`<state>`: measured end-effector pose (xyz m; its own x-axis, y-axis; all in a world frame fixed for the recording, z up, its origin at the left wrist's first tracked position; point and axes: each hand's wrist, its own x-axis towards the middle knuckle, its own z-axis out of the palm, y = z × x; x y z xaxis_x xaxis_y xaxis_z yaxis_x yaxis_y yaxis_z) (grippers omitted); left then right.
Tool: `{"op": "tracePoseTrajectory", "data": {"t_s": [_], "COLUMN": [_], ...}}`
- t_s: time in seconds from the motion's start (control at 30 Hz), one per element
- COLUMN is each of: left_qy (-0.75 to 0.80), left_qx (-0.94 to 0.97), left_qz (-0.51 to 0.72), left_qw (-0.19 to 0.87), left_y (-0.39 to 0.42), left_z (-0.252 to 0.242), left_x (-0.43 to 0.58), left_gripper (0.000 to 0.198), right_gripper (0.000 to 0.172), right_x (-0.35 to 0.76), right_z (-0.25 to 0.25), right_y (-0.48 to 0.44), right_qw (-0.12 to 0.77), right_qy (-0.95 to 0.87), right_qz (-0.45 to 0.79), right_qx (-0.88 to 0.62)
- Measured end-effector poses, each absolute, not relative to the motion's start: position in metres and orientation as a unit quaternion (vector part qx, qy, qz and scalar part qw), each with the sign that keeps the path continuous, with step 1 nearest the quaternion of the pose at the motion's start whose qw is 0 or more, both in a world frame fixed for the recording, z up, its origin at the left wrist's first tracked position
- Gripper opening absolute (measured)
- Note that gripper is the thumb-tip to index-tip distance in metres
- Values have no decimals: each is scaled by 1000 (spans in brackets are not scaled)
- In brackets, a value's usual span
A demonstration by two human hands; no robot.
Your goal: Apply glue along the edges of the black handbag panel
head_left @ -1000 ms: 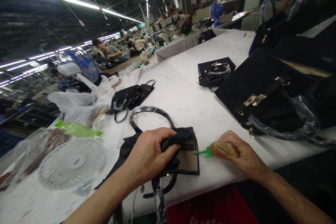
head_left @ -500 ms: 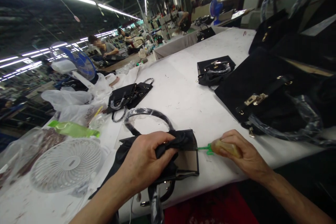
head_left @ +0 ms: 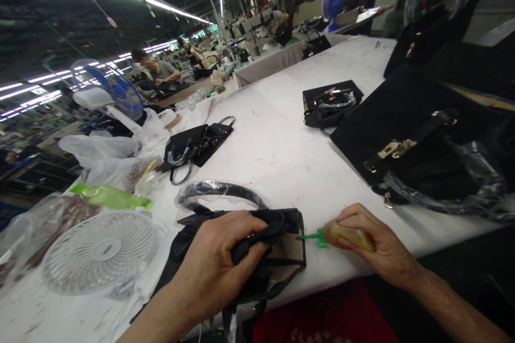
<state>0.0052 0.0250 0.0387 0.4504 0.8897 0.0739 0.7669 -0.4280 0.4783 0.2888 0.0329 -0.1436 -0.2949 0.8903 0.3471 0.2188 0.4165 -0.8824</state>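
At the near edge of the white table (head_left: 281, 155) the person's left hand (head_left: 219, 270) is clamped down on a small black bag (head_left: 261, 249), fingers curled over its folded flap and pinning it flat. The bag's wrapped handle (head_left: 219, 193) arcs up on the far side of that hand. Just right of the bag, the right hand (head_left: 372, 244) is closed around a small amber glue bottle (head_left: 346, 236), and the bottle's green nozzle (head_left: 311, 237) touches the bag's right edge.

Left of the bag a white desk fan (head_left: 98, 252) lies face up, with a green bottle (head_left: 108, 196) just beyond it among clear plastic bags (head_left: 108, 158). Farther back from the bag, toward the middle of the table, lies a second small black handbag (head_left: 199, 144), and to the right of that a third (head_left: 330, 102) with its handle wrapped in film. A large black handbag (head_left: 418, 134) with gold clasps fills the table's right side, well apart from the held bag. Beyond the table's left edge stands a blue fan (head_left: 120, 91), and farther still another person (head_left: 161, 69) sits at a bench under the strip lights
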Motion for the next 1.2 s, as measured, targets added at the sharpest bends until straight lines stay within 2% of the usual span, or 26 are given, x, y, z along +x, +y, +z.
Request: {"op": "tracePoseTrajectory", "data": {"t_s": [0.07, 0.27, 0.37, 0.5, 0.6, 0.67, 0.8, 0.93, 1.07, 1.2], "left_qy": [492, 487, 479, 484, 499, 500, 498, 495, 484, 487], "left_qx": [833, 838, 849, 853, 847, 846, 848, 850, 855, 852], "left_qz": [166, 168, 174, 188, 183, 181, 182, 182, 188, 190], "left_qw": [191, 180, 142, 60, 22, 19, -4, -16, -10, -21], "left_y": [23, 14, 7, -3, -10, -12, -13, -14, -16, -20], "left_z": [38, 38, 36, 29, 24, 23, 25, 27, 29, 30], "left_x": [4, 2, -1, -8, -14, -17, -17, -15, -13, -14], "left_gripper": [12, 15, 18, 22, 25, 25, 23, 21, 19, 19], "right_gripper": [17, 15, 18, 12, 18, 17, 13, 18, 7, 9], "right_x": [288, 290, 291, 293, 293, 293, 293, 291, 291, 289], "right_z": [-143, -143, -144, -143, -143, -142, -140, -140, -134, -128], "right_y": [32, 25, 21, 20, 22, 23, 20, 19, 17, 10], "right_qw": [468, 429, 462, 405, 446, 460, 405, 453, 398, 435], "right_qy": [-696, -719, -701, -722, -712, -703, -723, -702, -688, -672], "right_qz": [352, 405, 369, 431, 387, 373, 432, 375, 459, 442], "right_qx": [-415, -367, -398, -359, -380, -395, -355, -401, -397, -405]}}
